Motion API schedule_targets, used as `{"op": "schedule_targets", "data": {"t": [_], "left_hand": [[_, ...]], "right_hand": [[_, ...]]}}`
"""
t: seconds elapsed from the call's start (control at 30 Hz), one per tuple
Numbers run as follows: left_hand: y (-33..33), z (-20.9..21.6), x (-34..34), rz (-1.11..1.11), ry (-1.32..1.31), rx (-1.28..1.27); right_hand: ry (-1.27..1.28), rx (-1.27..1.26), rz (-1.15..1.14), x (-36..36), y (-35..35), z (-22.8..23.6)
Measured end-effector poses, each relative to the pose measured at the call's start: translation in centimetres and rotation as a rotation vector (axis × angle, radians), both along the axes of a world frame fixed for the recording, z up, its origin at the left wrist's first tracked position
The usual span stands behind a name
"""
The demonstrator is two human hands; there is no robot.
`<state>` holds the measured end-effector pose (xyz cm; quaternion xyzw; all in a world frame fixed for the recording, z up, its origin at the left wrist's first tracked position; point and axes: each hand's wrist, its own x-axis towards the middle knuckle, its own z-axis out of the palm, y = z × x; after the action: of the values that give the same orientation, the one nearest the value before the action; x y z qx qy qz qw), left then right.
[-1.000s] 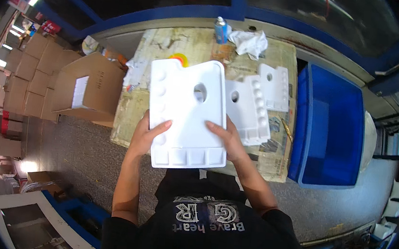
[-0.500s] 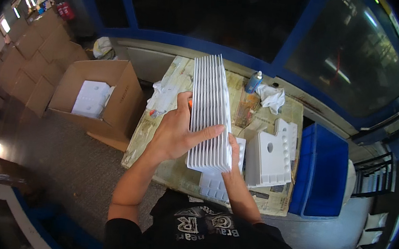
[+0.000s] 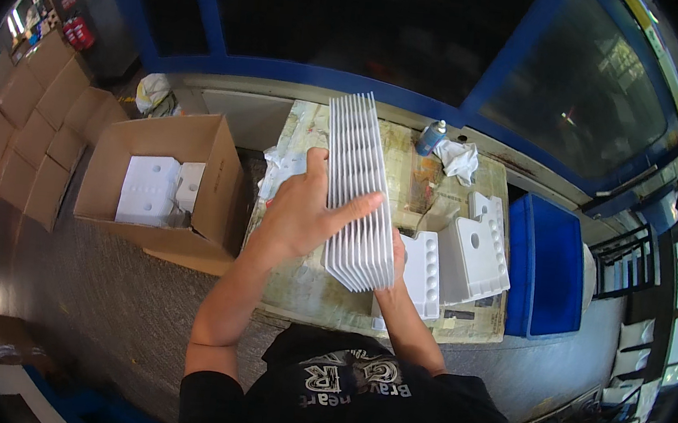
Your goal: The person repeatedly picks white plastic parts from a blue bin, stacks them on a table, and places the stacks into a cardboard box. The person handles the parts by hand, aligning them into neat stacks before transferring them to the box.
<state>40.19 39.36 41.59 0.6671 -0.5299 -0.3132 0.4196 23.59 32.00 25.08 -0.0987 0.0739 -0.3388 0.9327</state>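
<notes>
A: Where is the thing being handled?

B: A stack of white palettes (image 3: 361,193) is near the middle of the view, held up over the table (image 3: 294,293). Treat it as the centre of a clock. It shows edge-on, many thin rims side by side with narrow gaps, its long side running roughly from 12 to 6 o'clock.

A: And the hands?

B: The left hand (image 3: 296,214) grips the stack from 8 o'clock, thumb laid across the rims, fingers reaching round behind the left side. The right hand (image 3: 397,255) touches the stack at 5 o'clock, mostly behind it. Its fingers are hidden, so I cannot tell how far they close.

A: What else is on the table?

B: Loose palettes (image 3: 477,261), white, with thumb holes and rows of round wells, sit between 3 and 5 o'clock. Between 1 and 2 is a blue spray can (image 3: 430,139); just beside it, at 2, a crumpled white cloth (image 3: 458,161).

A: And around it?

B: At 9 o'clock, an open cardboard box (image 3: 222,192) with boxed palettes (image 3: 145,193) inside; farther out, stacked cartons (image 3: 24,132). Between 3 and 4, a blue bin (image 3: 520,266) near the table's edge. At 12, dark panes (image 3: 357,22) in a blue frame (image 3: 486,87).
</notes>
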Motion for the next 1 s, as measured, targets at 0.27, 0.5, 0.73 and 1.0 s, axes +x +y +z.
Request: {"op": "schedule_targets", "data": {"t": [0.27, 0.5, 0.73, 1.0], "left_hand": [[-2.3, 1.4, 3.0, 0.108, -0.111, 0.138], [-2.9, -3.4, 4.5, -0.081, 0.557, 0.279], [-0.4, -9.0, 3.8, 0.001, 1.012, 0.005], [0.7, -10.1, 3.7, -0.063, 1.133, -0.105]], "right_hand": [[0.186, -0.009, 0.063, -1.9, -1.5, 6.0], [0.648, -0.584, -0.022, -2.7, -1.4, 12.5], [0.889, -1.043, -0.115, -3.1, -1.0, 15.3], [0.793, -1.152, -0.101, -2.5, -2.5, 14.7]]}}
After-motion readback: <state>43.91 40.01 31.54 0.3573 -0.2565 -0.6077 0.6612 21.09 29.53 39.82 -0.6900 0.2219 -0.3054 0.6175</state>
